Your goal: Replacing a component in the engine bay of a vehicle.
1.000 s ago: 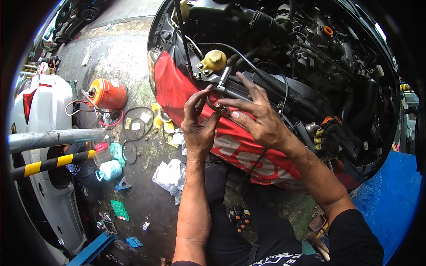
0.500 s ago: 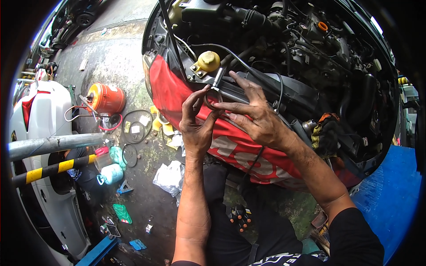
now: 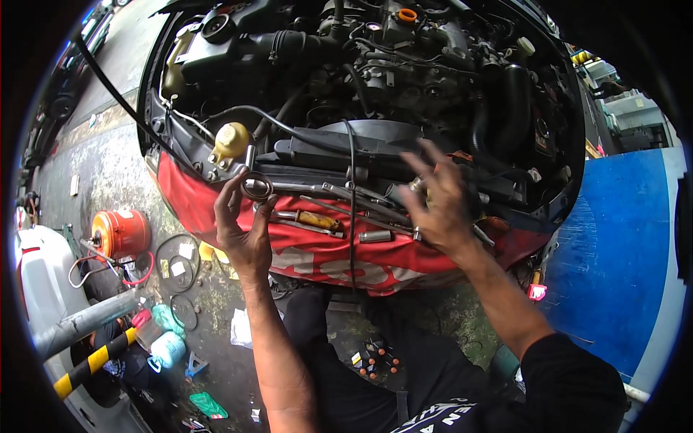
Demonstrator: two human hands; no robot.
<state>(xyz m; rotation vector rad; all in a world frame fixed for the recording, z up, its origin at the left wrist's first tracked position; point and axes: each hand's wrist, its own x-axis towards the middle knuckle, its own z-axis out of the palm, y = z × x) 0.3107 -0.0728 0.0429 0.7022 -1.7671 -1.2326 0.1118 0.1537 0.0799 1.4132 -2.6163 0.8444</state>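
My left hand (image 3: 247, 234) pinches a dark brown ring, which looks like an oil seal (image 3: 258, 185), between thumb and fingertips. The ring is raised over the red cover (image 3: 189, 198) draped along the car's front edge. My right hand (image 3: 446, 206) is over the right part of the tools, its fingers spread and smeared by motion, with nothing visibly held. Between the hands lie a yellow-handled tool (image 3: 317, 219), a metal socket (image 3: 375, 236) and several long metal tools (image 3: 368, 193). A dark glove seen earlier is mostly hidden behind the right hand.
The open engine bay (image 3: 404, 94) stretches ahead, with a yellow reservoir (image 3: 232, 138) at its front left. A black cable (image 3: 352, 209) hangs over the cover. Leftward stand an orange-red canister (image 3: 121, 232) and a striped bar (image 3: 97, 361); a blue panel (image 3: 613, 252) is at right.
My right hand has left the ring and moved right over the tools. My left hand keeps hold of the ring. The view has shifted rightward, uncovering tools on the cover.
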